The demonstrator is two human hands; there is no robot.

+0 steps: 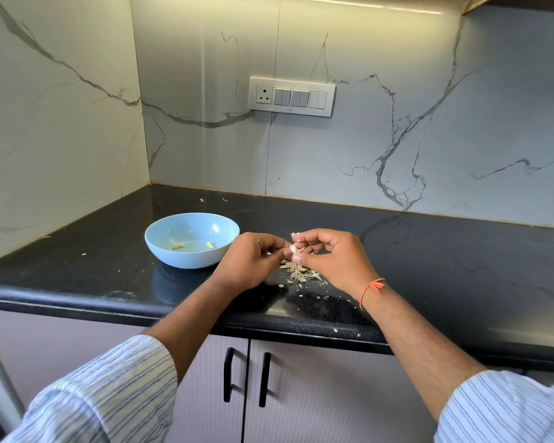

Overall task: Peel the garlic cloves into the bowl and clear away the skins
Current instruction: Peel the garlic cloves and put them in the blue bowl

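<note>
Both hands met above the dark desk (429, 251), just right of the blue bowl (163, 247). The left hand (253, 260) had its fingers curled inward toward the right; the right hand (330, 257) pinched a garlic clove (294, 249) between thumb and fingertips. A pale scrap of skin stood up above the right fingertips (298, 240), likely a strip half pulled away.

Working judgement: the clove was held directly over the pile of skins (301, 272) so that loose peel would drop in 1 place and be easy to gather later. The bowl sat close at the left, within a short reach, so a finished clove could go straight in. 2 small yellowish pieces (192, 245) lay on the bowl floor, taken to be peeled garlic, though too small to confirm.

Stray flecks of skin lay scattered on the desk near its front edge and toward the back wall, so clearing was not yet done.

Hard to make out:
- whether the left fingers actually gripped the clove or only braced it; their tips were hidden behind the hand itself
- how much skin remained on the clove
- whether unpeeled cloves waited under the hands or in the pile
- the far right of the desk was cut off by the frame edge

An orange thread (372, 289) circled the right wrist.
</note>
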